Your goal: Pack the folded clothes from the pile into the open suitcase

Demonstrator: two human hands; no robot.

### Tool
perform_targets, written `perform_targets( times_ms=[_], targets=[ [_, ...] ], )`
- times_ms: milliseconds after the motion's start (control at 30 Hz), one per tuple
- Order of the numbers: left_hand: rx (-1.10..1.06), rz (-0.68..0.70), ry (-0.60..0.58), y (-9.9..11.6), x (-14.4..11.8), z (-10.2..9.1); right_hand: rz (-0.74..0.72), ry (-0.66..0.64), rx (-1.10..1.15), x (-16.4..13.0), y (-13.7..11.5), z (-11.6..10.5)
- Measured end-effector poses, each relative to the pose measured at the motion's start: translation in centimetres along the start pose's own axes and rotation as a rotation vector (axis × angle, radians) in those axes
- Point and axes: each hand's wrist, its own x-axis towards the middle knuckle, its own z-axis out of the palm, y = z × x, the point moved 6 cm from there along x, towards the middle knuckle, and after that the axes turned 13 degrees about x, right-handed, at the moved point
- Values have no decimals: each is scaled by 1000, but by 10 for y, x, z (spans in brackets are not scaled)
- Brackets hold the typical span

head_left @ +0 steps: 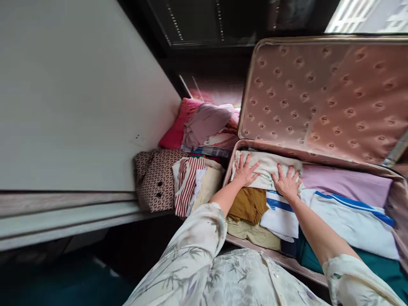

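Note:
An open suitcase [395, 199] lies in front of me, its pink patterned lid [321, 97] propped up behind it. My left hand [245, 171] and my right hand [287, 182] both press flat, fingers spread, on a folded cream garment [266, 166] in the suitcase's far left corner. Just below it lie a mustard-brown cloth [249, 205] and a white cloth with blue stripes [344, 216]. A lilac garment [346, 182] fills the far right side, and a teal fabric [376, 263] sits near the front edge.
Left of the suitcase lies a heap of clothes: a red-and-white striped cloth [186, 185], a brown dotted bag [154, 178], a pink cushion [178, 125] and a mauve garment [205, 123]. A white wall [73, 93] stands at left; a dark window frame [207, 25] is behind.

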Motion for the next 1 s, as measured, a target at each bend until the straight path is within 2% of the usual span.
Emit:
perform_targets(
  times_ms=[133,233,333,367,433,467,533,633,733,800,900,1000],
  targets=[
    [-74,4,-56,6,3,-12,-15,-12,68,4,2,1],
    [-137,-10,7,11,-19,-38,1,-78,117,7,6,-5],
    [-216,-84,258,-7,-80,-73,-29,-64,135,7,5,-22],
    [-243,-143,352,-21,-108,-82,-56,-7,131,6,1,-32],
    [-277,-369,468,-61,-172,-87,-127,133,136,0,-18,-51],
    [-275,-494,475,-81,-203,-84,-172,182,149,-5,-34,-59],
    [-233,-691,386,-115,-257,-70,-294,189,185,-16,-77,-65],
    [-164,-790,198,-134,-302,-45,-568,46,204,-37,-164,-58],
    [-122,-826,117,-128,-315,-32,-801,-168,137,-55,-248,-36],
    [-85,-867,89,-122,-316,-28,-844,-362,44,-56,-289,-12],
    [-33,-910,67,-118,-320,-26,-787,-607,-69,-43,-328,26],
    [8,-880,92,-117,-328,-24,-720,-686,-96,-26,-349,58]
  ],
)
